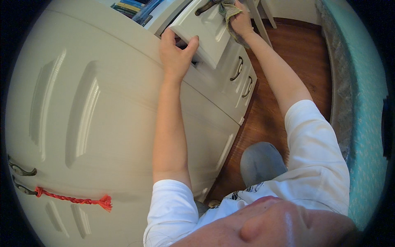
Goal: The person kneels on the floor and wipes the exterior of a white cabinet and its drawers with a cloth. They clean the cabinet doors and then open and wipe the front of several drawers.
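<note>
At the top centre, a white drawer front (200,27) stands pulled out from a white cabinet. My left hand (177,54) grips its near side edge, with the thumb on the front side and the fingers at the top corner. In my right hand (242,21) is a crumpled grey-green cloth (231,15), held against the far part of the drawer front beside its dark metal handle (204,7). The cloth partly covers that handle, and one end hangs below my wrist. Beneath, two lower drawers carry similar curved handles (237,68).
Large white cabinet doors (123,108) fill the left, a red braided cord (74,199) hanging from one handle. Books (128,7) stand on the surface at top. A bed with a turquoise cover (367,123) lines the right, beyond brown wooden flooring (299,55).
</note>
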Action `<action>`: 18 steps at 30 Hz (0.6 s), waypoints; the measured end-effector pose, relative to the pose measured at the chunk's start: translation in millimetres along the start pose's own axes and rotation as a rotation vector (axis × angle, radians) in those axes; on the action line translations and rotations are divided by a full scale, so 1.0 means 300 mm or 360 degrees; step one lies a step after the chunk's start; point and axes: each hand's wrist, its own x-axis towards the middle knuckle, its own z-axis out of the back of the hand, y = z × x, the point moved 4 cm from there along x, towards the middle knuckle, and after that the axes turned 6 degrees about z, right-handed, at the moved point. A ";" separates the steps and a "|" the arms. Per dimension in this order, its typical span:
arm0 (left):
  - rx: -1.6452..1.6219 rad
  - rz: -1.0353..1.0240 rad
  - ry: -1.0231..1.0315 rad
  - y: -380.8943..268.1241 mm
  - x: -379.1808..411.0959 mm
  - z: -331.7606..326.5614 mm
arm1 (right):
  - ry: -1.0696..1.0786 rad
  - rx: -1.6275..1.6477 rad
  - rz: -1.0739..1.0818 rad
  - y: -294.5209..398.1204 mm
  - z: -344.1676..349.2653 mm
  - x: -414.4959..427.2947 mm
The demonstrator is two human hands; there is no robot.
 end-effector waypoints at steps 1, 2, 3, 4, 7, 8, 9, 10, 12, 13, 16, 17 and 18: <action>0.0019 -0.0037 -0.0006 -0.014 0.005 -0.017 | -0.0016 -0.0150 0.0040 -0.062 0.010 -0.021; 0.0014 -0.0027 -0.0004 -0.024 0.007 -0.026 | -0.0031 -0.0289 0.0081 -0.097 0.017 -0.036; 0.0034 -0.0009 -0.0011 -0.026 0.002 -0.015 | 0.0017 -0.0269 0.0050 -0.077 0.013 -0.063; 0.0054 0.0003 -0.0016 -0.028 0.001 -0.005 | 0.0059 -0.0251 0.0021 -0.036 0.020 -0.101; 0.0039 0.0019 -0.0003 -0.011 0.005 0.002 | 0.0275 -0.0177 -0.0068 -0.003 0.043 -0.138; -0.0017 0.0079 0.0021 -0.003 0.004 0.002 | 0.0384 -0.0091 -0.0135 -0.005 0.065 -0.148; -0.0068 0.0133 0.0045 -0.002 0.003 0.002 | 0.0486 -0.0003 -0.0199 -0.006 0.085 -0.150; -0.0127 0.0189 0.0061 -0.004 0.004 0.001 | 0.0600 0.0004 -0.0381 -0.051 0.111 -0.130; -0.0074 0.0145 0.0045 -0.021 0.012 -0.005 | 0.0498 -0.0158 -0.0452 -0.120 0.194 -0.046; -0.0050 0.0131 0.0052 -0.024 0.012 -0.018 | 0.0396 -0.0253 -0.0445 -0.161 0.220 0.012; -0.0018 0.0119 0.0024 -0.025 0.003 -0.011 | 0.0258 -0.0183 -0.0245 -0.106 0.137 0.195; 0.0021 0.0064 -0.0004 -0.025 -0.002 -0.009 | 0.0305 -0.0153 -0.0218 -0.068 0.072 0.236; 0.0039 0.0005 -0.0025 -0.023 -0.005 -0.016 | 0.0350 -0.0144 -0.0189 -0.067 0.039 0.250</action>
